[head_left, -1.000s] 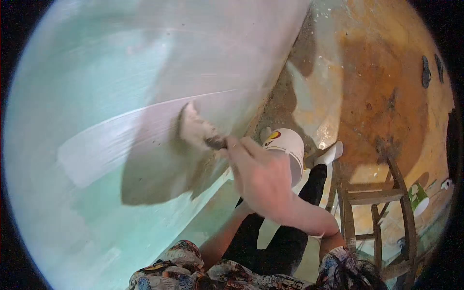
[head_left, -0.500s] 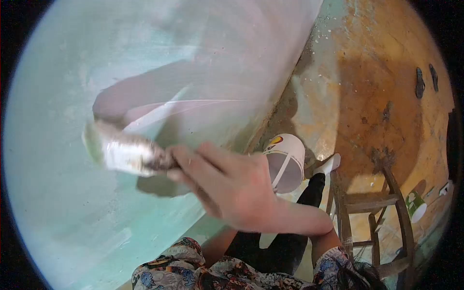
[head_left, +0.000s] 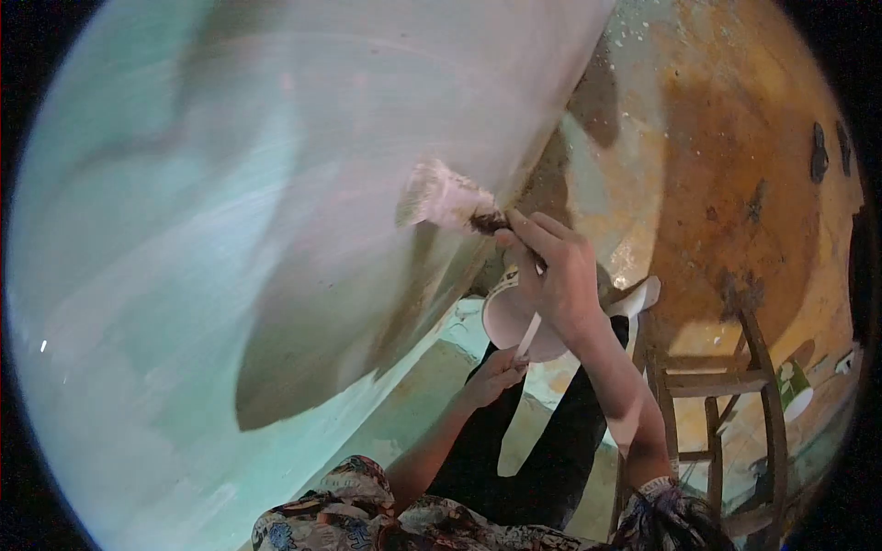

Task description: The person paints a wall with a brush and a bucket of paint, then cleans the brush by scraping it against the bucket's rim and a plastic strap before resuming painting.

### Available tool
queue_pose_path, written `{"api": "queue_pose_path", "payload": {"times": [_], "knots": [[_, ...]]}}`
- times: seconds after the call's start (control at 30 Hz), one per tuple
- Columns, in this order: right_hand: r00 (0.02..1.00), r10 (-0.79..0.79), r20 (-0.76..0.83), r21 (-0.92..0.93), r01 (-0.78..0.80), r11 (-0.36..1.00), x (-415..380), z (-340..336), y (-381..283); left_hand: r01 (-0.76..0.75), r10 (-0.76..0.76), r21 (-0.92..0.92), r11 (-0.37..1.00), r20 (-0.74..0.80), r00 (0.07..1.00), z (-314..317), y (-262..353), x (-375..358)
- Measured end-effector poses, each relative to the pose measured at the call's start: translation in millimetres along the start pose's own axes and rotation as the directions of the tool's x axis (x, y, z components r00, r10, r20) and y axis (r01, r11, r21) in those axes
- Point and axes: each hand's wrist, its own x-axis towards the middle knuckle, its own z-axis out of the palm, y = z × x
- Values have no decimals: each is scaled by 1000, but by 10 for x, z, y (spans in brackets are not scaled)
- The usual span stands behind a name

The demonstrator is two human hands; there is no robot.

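Note:
A wide paintbrush (head_left: 450, 197), its bristles and ferrule coated in pale paint, is gripped by its dark handle in my right hand (head_left: 565, 275). Its bristles point left, in front of the pale wall (head_left: 349, 303). Below that, my left hand (head_left: 496, 376) is closed around the white strap handle of a paint bucket (head_left: 503, 317). The bucket hangs tilted in front of my legs, its mouth toward me, partly covered by my right hand.
At the right, a wooden stool (head_left: 717, 381) stands on the stained floor (head_left: 707, 211). Near it lies a green and white tub (head_left: 794, 389). A pair of dark sandals (head_left: 819, 151) is farther off. My foot (head_left: 638, 298) is beside the bucket.
My right hand has brought the paintbrush rightward and up, from the left part of the wall toward the bucket. My left hand has come into view on the bucket's handle.

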Motion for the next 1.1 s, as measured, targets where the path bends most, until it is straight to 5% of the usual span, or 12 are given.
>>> {"api": "queue_pose_path", "payload": {"times": [0.13, 0.4, 0.6, 0.8, 1.1], "knots": [[992, 123, 27, -161, -117, 980, -114, 254, 845, 34, -42, -120, 992, -61, 997, -5, 10, 89], [938, 342, 50, -349, -305, 886, -135, 699, 2405, 66, -67, -21, 998, -36, 997, -231, -101, 373], [921, 385, 50, -436, -327, 838, -194, 941, 3070, 99, -101, -32, 995, -67, 993, -310, -240, 529], [982, 191, -15, -679, -150, 719, -294, 1319, 3943, 139, -138, -2, 990, -136, 981, -306, -260, 592], [823, 556, 117, -648, -361, 671, -198, 1123, 3685, 111, -111, -3, 994, -94, 989, -312, -275, 567]]}}
